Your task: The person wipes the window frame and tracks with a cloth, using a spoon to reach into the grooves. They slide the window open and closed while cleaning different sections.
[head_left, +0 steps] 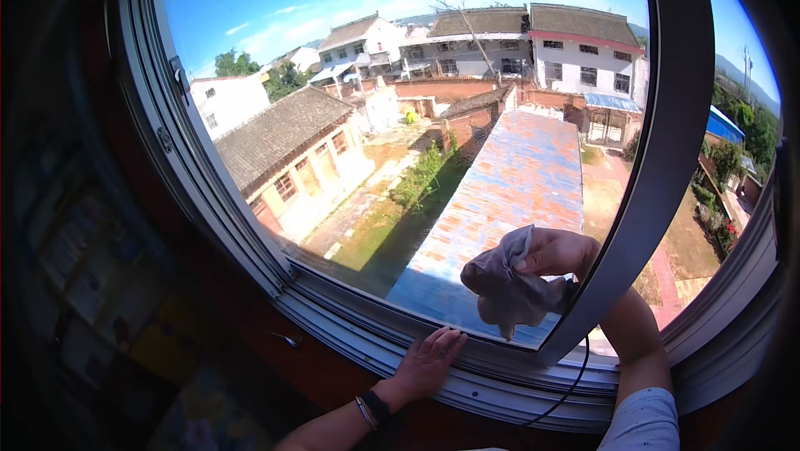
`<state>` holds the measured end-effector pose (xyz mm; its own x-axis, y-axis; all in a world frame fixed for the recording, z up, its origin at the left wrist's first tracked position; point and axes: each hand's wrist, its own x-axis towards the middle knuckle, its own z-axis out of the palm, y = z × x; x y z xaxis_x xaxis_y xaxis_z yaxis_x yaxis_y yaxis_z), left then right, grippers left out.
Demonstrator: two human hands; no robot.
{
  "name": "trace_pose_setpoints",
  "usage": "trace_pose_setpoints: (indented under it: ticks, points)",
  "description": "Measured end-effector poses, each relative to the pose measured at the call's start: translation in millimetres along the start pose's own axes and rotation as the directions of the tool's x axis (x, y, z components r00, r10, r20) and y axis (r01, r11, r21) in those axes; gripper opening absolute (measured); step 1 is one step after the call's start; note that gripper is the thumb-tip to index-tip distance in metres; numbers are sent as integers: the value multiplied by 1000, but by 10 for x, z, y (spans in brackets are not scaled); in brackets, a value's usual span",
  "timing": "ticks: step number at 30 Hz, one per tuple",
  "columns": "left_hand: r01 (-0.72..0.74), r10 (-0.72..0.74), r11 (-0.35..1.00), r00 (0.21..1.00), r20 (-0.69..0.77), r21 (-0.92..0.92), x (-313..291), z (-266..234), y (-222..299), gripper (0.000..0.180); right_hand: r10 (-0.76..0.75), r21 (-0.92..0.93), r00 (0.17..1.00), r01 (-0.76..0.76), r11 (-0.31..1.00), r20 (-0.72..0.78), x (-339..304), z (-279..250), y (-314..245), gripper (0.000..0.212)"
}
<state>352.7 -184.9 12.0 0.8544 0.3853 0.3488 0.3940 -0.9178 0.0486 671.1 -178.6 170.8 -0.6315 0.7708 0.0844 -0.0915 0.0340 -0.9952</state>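
The cloth point(508, 288) I'm watching, lower right of centre, looks soft, light — best held by bunched folds — in the right hand's point(554, 253) grasp; the left hand point(423, 365) rests unclenched on the window frame point(683, 76)

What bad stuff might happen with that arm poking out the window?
The crumpled grey cloth, held outside by the right hand, might slip and fall, perhaps onto the long blue-and-rust-coloured roof below. The wide, dark grey upright window frame might slide and squeeze the bare right forearm, which reaches around its edge.
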Motion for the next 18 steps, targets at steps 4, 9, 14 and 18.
trace_pose_setpoints:
  ticks: [4,9,14,18]
  points:
    - [-43,43,991,999,5,130,35,-130,-30,57,-294,210,954,277,938,57,146,214,-713,47]
    - [-26,19,991,998,52,133,53,-171,-91,56,-438,38,898,439,898,-35,135,161,-1373,42]
    - [-55,52,998,996,-78,-33,21,-10,-279,53,-524,-78,844,518,852,-116,125,374,-1892,43]
    - [70,-78,994,992,-100,-84,-207,-79,-385,53,-539,-35,831,540,841,-135,459,302,-1909,43]
